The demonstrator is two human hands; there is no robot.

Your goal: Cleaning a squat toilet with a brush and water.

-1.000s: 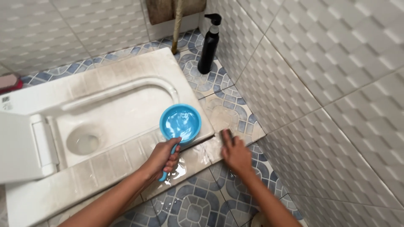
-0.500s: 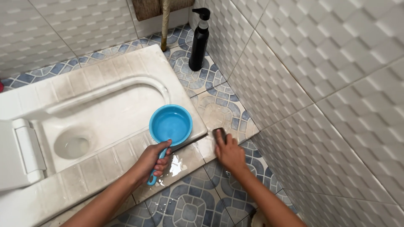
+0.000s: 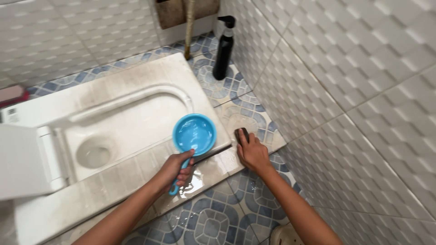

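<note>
While water sits in the blue scoop (image 3: 195,132), its handle is gripped by the left hand (image 3: 176,169); a dark scrubber (image 3: 242,134) is pressed under the right hand (image 3: 252,153) on wet floor tile (image 3: 247,113).

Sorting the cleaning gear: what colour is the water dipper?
Light blue dipper, seen in the head view, its handle gripped by the left hand.

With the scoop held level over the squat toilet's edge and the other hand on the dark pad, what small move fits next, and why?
Probably tip the blue scoop toward the floor tile ahead of the right hand. The left hand holds it level with water inside, the right hand presses a dark scrub pad on that tile, and the patch looks pale and scrubbed, so a rinse seems due.
</note>
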